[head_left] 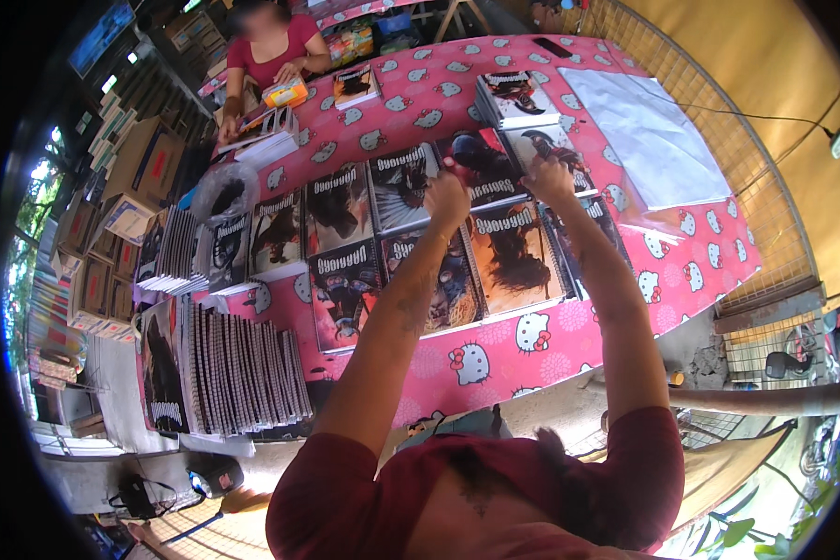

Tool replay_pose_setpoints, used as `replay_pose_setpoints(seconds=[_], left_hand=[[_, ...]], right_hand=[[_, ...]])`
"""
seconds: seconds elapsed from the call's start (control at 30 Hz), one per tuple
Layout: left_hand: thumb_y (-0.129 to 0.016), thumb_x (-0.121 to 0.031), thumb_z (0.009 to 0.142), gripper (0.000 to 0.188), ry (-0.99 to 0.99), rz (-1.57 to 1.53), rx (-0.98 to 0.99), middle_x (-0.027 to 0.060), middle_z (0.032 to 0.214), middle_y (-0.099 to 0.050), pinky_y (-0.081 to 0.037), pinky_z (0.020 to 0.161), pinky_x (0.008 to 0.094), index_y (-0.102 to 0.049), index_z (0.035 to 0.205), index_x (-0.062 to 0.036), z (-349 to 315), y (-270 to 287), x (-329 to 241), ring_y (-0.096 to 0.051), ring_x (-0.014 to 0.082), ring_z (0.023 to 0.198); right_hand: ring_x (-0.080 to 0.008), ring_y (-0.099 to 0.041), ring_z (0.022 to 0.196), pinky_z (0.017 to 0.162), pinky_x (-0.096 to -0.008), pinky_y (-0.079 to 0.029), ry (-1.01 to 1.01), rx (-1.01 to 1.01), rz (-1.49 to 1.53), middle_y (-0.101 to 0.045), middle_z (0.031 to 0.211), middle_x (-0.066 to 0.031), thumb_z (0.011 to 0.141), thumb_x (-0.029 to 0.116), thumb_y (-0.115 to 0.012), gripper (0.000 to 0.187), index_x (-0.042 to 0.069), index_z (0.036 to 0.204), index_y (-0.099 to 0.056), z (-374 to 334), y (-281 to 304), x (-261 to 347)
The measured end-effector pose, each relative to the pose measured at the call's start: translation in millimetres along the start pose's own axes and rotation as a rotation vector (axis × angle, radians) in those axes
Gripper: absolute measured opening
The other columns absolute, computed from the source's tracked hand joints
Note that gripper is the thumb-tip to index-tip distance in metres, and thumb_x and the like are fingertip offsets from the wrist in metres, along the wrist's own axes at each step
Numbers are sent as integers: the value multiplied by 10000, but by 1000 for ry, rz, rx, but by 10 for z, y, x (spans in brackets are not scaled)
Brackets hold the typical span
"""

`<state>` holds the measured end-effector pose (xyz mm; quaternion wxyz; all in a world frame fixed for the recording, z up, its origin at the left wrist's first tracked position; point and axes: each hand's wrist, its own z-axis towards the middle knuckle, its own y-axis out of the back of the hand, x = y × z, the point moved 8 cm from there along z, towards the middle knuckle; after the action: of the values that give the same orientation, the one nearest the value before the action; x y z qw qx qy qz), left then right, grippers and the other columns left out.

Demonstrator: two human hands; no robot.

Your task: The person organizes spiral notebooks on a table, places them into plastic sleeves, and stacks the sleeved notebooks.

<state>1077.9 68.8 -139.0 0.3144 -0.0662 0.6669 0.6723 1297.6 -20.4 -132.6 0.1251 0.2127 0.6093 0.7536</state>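
Two rows of spiral notebooks with dark illustrated covers lie on the pink table. My left hand [449,199] is closed at the left edge of a black-and-red notebook [482,163] in the far row. At that notebook's right edge my right hand [550,181] is closed too, partly over a white-and-dark notebook [553,143]. The fingertips of both hands are hard to make out. In the near row, below my hands, lies an orange-covered notebook [513,252]. My left forearm partly covers another notebook [453,280] beside it.
A large stack of spiral notebooks [243,369] stands at the near left, with more piles [173,252] behind. White sheets [649,140] lie at the right, a phone [553,47] at the far edge. Across the table a person [275,56] handles an orange-and-yellow pack [286,91]. Cardboard boxes [145,168] stand left.
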Motion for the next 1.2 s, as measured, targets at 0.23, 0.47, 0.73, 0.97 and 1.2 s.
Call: replay_pose_setpoints(seconds=[0.23, 0.47, 0.73, 0.97, 1.2], left_hand=[[-760, -369, 737, 689, -21, 82, 150, 249, 1288, -483, -424, 1001, 464, -509, 1244, 26, 260, -158, -112, -472, 420, 1209], [-807, -276, 657, 434, -152, -227, 187, 124, 1069, -640, -503, 840, 399, -639, 994, -62, 569, -376, -205, -637, 272, 976], [-605, -205, 866, 222, -347, -638, -412, 225, 789, -610, -484, 703, 399, -587, 966, -7, -115, 1713, -349, -626, 390, 776], [-564, -108, 914, 449, -353, -987, -881, 110, 1151, -574, -481, 819, 321, -429, 1330, -4, -2877, 4238, 1072, -584, 191, 983], [-535, -343, 962, 379, -407, -1090, -883, 58, 965, -633, -452, 578, 203, -597, 1166, -30, -3567, 6246, 2828, -603, 109, 743]], right_hand=[[-377, -671, 863, 784, -442, -519, -80, -378, 598, -667, 896, -260, 836, 176, -596, 374, 28, 1180, -601, 146, 951, -137], [-124, -567, 877, 820, -263, -449, -38, -550, 1598, -622, 998, -56, 861, 90, -652, 311, -31, 1139, -584, -1244, 2029, -279], [-185, -577, 1062, 946, -319, -446, -86, -629, 1174, -619, 1164, -107, 882, 218, -684, 424, -39, 1205, -590, -2158, 2285, 95], [-134, -584, 928, 840, -263, -449, 34, -743, 1474, -654, 1097, -102, 868, 240, -711, 354, -57, 1057, -673, -2523, 2481, 1828], [-307, -517, 1161, 958, -430, -427, 1018, -740, 1065, -557, 1215, -157, 767, 39, -628, 519, 183, 1265, -591, -2942, 2670, 4677]])
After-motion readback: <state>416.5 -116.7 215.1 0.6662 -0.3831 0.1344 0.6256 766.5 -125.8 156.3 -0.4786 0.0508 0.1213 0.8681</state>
